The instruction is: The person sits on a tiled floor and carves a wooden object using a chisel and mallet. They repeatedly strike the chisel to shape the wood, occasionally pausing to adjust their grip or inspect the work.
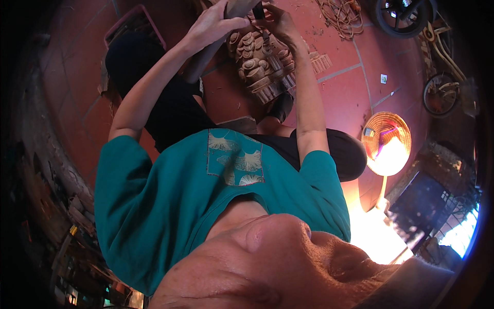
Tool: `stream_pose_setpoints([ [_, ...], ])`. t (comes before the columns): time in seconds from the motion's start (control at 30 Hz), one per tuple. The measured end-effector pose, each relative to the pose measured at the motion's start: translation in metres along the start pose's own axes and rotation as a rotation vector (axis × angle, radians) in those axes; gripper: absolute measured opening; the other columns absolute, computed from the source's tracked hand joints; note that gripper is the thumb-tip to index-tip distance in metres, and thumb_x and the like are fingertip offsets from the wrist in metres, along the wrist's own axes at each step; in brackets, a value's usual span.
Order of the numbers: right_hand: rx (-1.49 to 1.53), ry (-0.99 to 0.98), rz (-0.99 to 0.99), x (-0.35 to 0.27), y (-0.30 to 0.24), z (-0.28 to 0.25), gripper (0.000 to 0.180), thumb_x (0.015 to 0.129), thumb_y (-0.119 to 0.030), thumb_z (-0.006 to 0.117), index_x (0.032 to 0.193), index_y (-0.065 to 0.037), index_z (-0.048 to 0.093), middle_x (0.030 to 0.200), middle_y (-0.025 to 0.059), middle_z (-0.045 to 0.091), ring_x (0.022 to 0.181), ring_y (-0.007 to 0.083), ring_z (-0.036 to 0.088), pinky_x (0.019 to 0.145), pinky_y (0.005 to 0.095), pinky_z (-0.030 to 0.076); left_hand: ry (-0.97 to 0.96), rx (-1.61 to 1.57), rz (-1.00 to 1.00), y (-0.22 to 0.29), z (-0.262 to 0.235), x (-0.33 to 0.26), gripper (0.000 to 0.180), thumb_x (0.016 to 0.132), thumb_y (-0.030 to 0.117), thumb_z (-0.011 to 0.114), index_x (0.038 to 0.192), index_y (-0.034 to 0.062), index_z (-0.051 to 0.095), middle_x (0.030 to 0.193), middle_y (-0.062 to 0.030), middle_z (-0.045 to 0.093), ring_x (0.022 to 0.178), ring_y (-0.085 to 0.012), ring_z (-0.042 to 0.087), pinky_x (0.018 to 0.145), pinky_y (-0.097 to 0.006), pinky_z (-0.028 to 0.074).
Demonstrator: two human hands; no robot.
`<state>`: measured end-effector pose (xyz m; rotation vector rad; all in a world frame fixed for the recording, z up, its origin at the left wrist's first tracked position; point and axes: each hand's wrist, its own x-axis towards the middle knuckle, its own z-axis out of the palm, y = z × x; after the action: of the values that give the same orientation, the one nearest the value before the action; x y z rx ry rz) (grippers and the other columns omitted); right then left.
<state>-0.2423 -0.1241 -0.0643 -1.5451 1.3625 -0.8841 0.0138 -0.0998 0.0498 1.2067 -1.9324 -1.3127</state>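
My left hand (210, 28) is wrapped round a thick, club-like wooden piece (203, 62), its thumb stretched along the side; the far end runs out of the picture. Opposite it, my right hand (280, 23) grips a slim dark-handled chisel (265, 37) between thumb and curled fingers. The chisel points down at a brown wood carving (252, 67) with rounded, layered shapes in deep relief. That carving lies on the floor between my bent legs. Whether the chisel's tip touches the wood I cannot tell.
Red floor tiles (337, 95) spread around me, with wood chips near the carving. A pink-rimmed crate (146, 18) stands at the far left. Coiled orange cord (343, 20) and a black wheel (404, 23) lie far right. Nearer on the right is a round woven basket (368, 135) in bright sun.
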Motion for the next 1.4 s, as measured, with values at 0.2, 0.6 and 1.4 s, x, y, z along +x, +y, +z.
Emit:
stream_pose_setpoints([
  [0.2,-0.059,-0.026,-0.001,-0.013,-0.041,0.003,0.057,0.076,-0.013,0.087,0.130,-0.011,0.066,0.094,0.0076,0.073,0.084,0.0140,0.069,0.074,0.0310,0.057,-0.036,0.123,-0.063,-0.017,-0.009,0.002,0.055,0.088,0.046,0.072,0.117,0.0004,0.058,0.080,-0.0055,0.062,0.069,-0.0140,0.062,0.063,-0.031,0.051],
  [0.6,-0.094,0.000,-0.005,-0.009,-0.028,-0.005,0.051,0.080,-0.007,0.081,0.128,-0.010,0.066,0.092,0.0067,0.072,0.080,0.0152,0.068,0.072,0.0319,0.056,-0.038,0.148,-0.009,-0.022,-0.006,0.001,0.067,0.085,0.054,0.072,0.120,-0.0023,0.057,0.083,-0.0063,0.061,0.066,-0.0126,0.061,0.059,-0.029,0.050],
  [1.4,-0.078,0.000,-0.009,-0.013,-0.032,-0.002,0.046,0.083,0.002,0.072,0.128,-0.005,0.063,0.094,0.0067,0.071,0.078,0.0159,0.067,0.070,0.0316,0.055,-0.027,0.085,-0.002,-0.009,-0.003,-0.008,0.067,0.087,0.052,0.072,0.125,-0.0004,0.056,0.080,-0.0046,0.061,0.066,-0.0120,0.061,0.058,-0.029,0.051],
])
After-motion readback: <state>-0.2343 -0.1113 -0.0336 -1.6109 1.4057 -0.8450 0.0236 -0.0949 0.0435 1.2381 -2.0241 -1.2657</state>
